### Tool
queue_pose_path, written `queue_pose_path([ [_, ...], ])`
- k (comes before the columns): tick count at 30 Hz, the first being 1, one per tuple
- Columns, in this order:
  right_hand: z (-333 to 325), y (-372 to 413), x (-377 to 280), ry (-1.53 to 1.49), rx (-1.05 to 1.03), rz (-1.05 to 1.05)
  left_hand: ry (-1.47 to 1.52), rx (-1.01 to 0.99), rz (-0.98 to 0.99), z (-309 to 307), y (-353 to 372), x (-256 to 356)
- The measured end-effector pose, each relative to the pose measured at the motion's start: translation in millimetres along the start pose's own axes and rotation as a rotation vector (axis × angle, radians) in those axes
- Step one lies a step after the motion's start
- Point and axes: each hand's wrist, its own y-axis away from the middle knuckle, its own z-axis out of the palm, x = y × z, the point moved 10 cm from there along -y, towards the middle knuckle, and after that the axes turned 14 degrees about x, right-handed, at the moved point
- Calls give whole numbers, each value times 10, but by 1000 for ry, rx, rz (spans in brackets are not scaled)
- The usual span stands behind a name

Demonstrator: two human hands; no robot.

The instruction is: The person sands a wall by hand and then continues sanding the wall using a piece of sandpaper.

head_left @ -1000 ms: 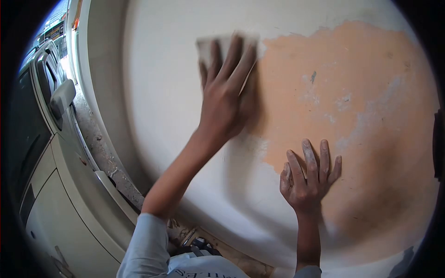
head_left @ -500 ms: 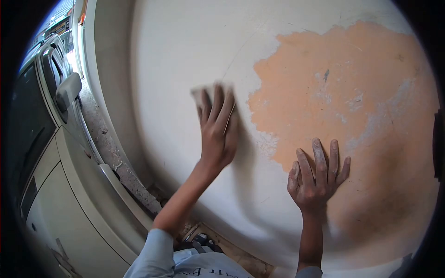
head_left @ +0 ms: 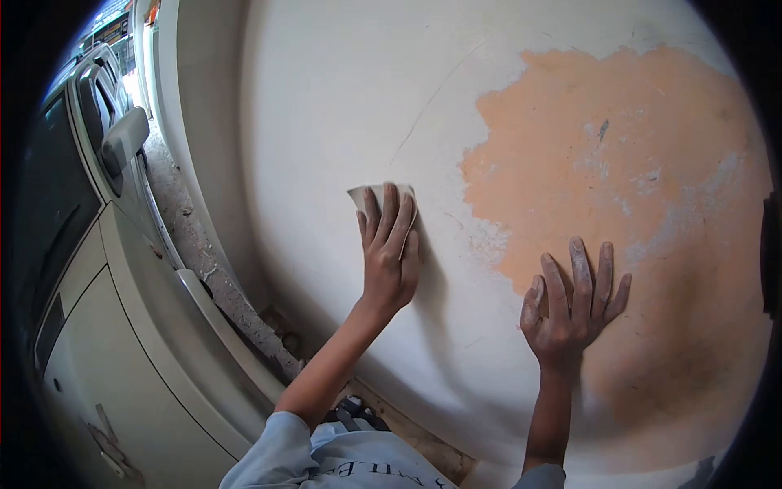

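Observation:
My left hand [head_left: 389, 254] presses a small pale sheet of sandpaper [head_left: 357, 196] against the white wall [head_left: 326, 106]. The fingers lie over the sheet, and its upper left corner sticks out past them; most of its underside is hidden. To the right, my right hand [head_left: 570, 314] rests flat with fingers spread near the lower left of a peach-coloured patch [head_left: 562, 106], where the white coat is gone. Pale dust covers the fingers of that hand. A thin scratch [head_left: 436, 98] runs down the wall above my left hand.
A light-coloured vehicle [head_left: 122, 326] stands close on the left, its side mirror [head_left: 126, 138] pointing toward the wall. Between vehicle and wall runs a strip of rough, littered ground [head_left: 191, 224]. Below me are my dark footwear [head_left: 354, 407] and a ledge along the wall's foot.
My left hand has moved down the wall with the sandpaper and is now less blurred. My right hand keeps its flat pose on the wall. The view has shifted slightly.

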Motion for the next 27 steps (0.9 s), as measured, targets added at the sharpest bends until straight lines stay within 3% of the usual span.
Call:
queue_pose_path([
  [7, 10, 5, 33, 15, -12, 28, 38, 191, 161, 84, -998, 567],
  [14, 14, 20, 34, -5, -8, 40, -33, -60, 24, 63, 105, 113],
  [18, 12, 13, 32, -10, -5, 44, -67, 98, 81, 35, -466, -15],
  [21, 13, 9, 37, -15, -15, 49, -1, 209, 19, -42, -840, 48],
  [27, 8, 10, 51, -20, -14, 56, -27, -76, 53, 123, 136, 216],
])
